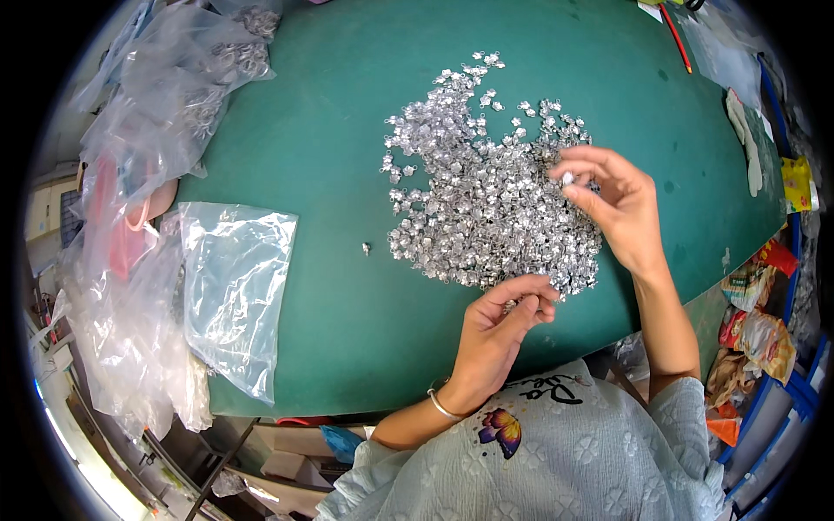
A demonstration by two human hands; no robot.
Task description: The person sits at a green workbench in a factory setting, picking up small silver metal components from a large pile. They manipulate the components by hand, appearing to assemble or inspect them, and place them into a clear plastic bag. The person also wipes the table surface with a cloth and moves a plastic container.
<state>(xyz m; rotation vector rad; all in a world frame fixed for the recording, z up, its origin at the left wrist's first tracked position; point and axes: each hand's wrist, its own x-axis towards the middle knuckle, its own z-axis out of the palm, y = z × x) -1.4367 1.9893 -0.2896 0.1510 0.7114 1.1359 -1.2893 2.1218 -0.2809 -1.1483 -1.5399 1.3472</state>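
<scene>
A big heap of small silver metal charms [473,187] lies spread on the green table [330,286]. My left hand [499,334], a bangle on its wrist, rests at the near edge of the heap with its fingers curled around several charms. My right hand [612,204] hovers over the heap's right side, thumb and forefinger pinching one small charm [567,178]. One stray charm [366,248] lies alone to the left of the heap.
A clear plastic bag [234,286] lies flat on the table's left part. More plastic bags, some holding silver pieces [174,95], pile up along the left edge. A red pencil [676,36] lies at the far right. Colourful packets [756,321] sit beyond the right edge.
</scene>
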